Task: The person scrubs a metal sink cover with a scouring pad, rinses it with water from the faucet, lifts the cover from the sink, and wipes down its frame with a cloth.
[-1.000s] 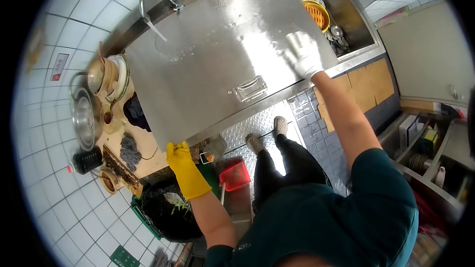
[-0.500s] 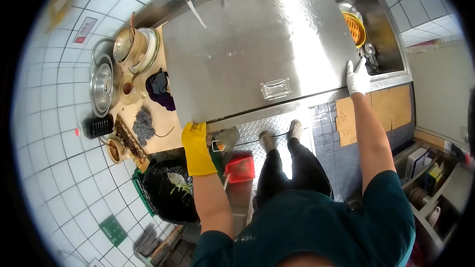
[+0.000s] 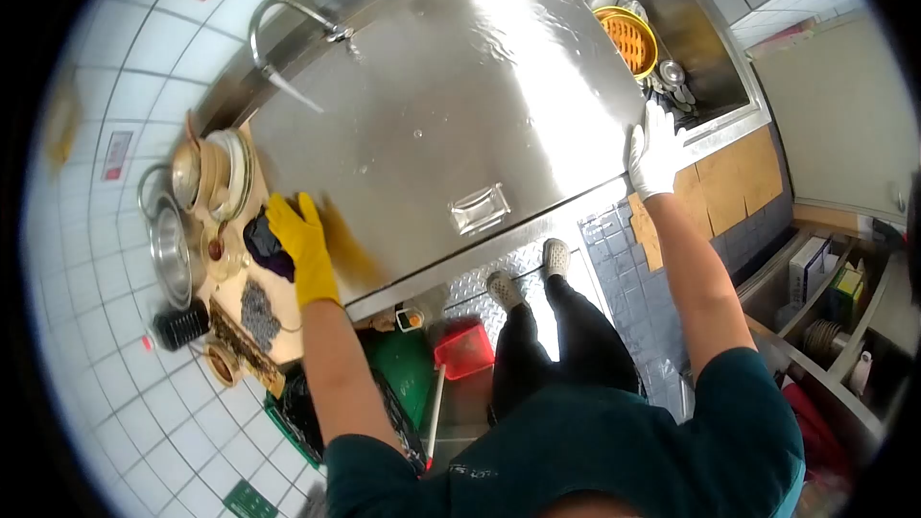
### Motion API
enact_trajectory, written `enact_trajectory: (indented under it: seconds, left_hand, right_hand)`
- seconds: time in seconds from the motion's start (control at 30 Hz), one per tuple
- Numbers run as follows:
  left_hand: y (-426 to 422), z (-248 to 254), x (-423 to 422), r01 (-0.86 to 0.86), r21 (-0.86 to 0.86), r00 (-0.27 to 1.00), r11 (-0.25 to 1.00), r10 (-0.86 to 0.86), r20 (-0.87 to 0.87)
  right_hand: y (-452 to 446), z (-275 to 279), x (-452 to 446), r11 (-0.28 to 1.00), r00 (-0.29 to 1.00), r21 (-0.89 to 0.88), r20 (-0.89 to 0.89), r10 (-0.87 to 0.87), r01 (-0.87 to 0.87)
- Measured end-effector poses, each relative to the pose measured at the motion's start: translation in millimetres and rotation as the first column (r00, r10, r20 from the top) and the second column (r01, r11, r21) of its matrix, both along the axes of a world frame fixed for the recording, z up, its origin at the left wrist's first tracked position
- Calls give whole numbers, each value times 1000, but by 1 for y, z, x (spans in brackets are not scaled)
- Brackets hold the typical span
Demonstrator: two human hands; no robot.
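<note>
A large steel panel [image 3: 413,134] with a recessed handle [image 3: 480,209] lies across the counter. My left hand [image 3: 305,245], in a yellow rubber glove, rests at the panel's left edge with its fingers stretched and apart. Just left of those fingers is a dark cloth [image 3: 264,245] on the wooden board [image 3: 285,345]; whether they touch I cannot tell. At the panel's right edge, near the open sink [image 3: 715,34], lies my right hand [image 3: 655,158] in a white glove. Its thumb stands apart from the extended fingers, and no object shows in it.
A curved faucet [image 3: 288,5] stands behind the panel. In the sink sit a yellow basket [image 3: 628,43] and a ladle [image 3: 672,73]. Stacked bowls [image 3: 206,173], steel basins [image 3: 171,249] and a grey scrubber [image 3: 259,315] occupy the left. A red dustpan [image 3: 465,352] is on the floor.
My left hand has left the panel's front left corner and moved up along its left edge toward the dark cloth. My right hand stays by the right edge. The view has turned.
</note>
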State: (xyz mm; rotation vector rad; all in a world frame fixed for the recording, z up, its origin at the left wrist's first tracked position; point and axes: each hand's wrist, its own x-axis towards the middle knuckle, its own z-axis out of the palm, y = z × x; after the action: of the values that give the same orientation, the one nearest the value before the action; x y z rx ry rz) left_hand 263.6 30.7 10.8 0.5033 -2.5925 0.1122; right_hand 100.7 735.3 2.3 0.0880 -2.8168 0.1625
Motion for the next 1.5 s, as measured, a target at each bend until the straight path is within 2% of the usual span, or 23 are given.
enact_trajectory:
  seconds: [0.1,0.2,0.23,0.3,0.37,0.43,0.53,0.57,0.67,0.77,0.8,0.9,0.97,1.03,1.1,1.17,1.2,1.27,1.37,1.43,1.5]
  left_hand:
    - [-60,-20,-69,82,-49,996,995,-80,37]
    - [-35,-8,-144,207,-25,975,978,-204,89]
    - [-13,-1,-165,274,50,954,960,-278,108]
    - [44,21,-204,393,182,902,901,-416,115]
    - [99,35,-233,418,346,856,840,-492,160]
    - [145,9,-257,638,195,759,745,-651,5]
    - [246,26,-266,781,232,571,580,-813,113]
    - [275,31,-266,809,264,503,525,-851,152]
    - [349,28,-248,863,231,400,450,-887,231]
    - [388,35,-222,888,264,291,377,-904,313]
    - [385,35,-214,878,372,223,302,-945,241]
    - [341,62,-178,781,476,314,405,-913,261]
    - [285,70,-142,712,391,497,583,-812,305]
    - [209,56,-98,593,265,686,760,-650,329]
    - [120,27,-47,403,270,831,875,-473,292]
    - [49,17,0,179,269,914,946,-261,311]
    - [29,12,19,115,230,929,966,-187,320]
    - [6,9,58,-29,154,943,988,-25,333]
    - [48,28,57,-159,68,889,985,113,443]
    - [77,14,49,-98,108,935,989,54,352]
    - [124,22,24,-50,130,941,990,3,340]
  right_hand:
    - [-1,-4,3,986,996,-167,-85,5,-20]
    - [-12,15,5,985,998,-172,-49,-33,24]
    - [-12,17,4,980,998,-191,-13,-57,54]
    - [-8,6,5,978,995,-208,-93,-26,6]
    - [-8,4,6,968,995,-252,-95,-23,-2]
    - [-9,3,6,952,994,-305,-100,-33,1]
    - [-10,4,8,947,996,-317,-56,-64,43]
    - [-10,4,7,946,996,-319,-51,-73,53]
    - [-10,4,7,958,996,-286,-67,-60,39]
    - [-9,0,6,957,995,-288,-74,-63,39]
    - [-8,-1,6,967,994,-252,-95,-55,29]
    - [-9,2,6,966,995,-256,-76,-63,42]
    - [-11,13,4,973,993,-229,-117,-32,4]
    - [-12,17,3,974,989,-225,-146,-8,-25]
    - [-11,11,2,983,974,-178,-226,1,-42]
    - [-10,14,2,984,985,-168,-172,21,-51]
    - [-10,13,1,991,984,-121,-176,27,-48]
    - [-13,24,2,993,999,-118,-30,15,-18]
    - [-12,13,-4,996,993,65,95,-66,60]
    - [-28,6,-6,984,968,153,219,-125,92]
    - [-81,29,-5,992,962,48,254,97,-113]
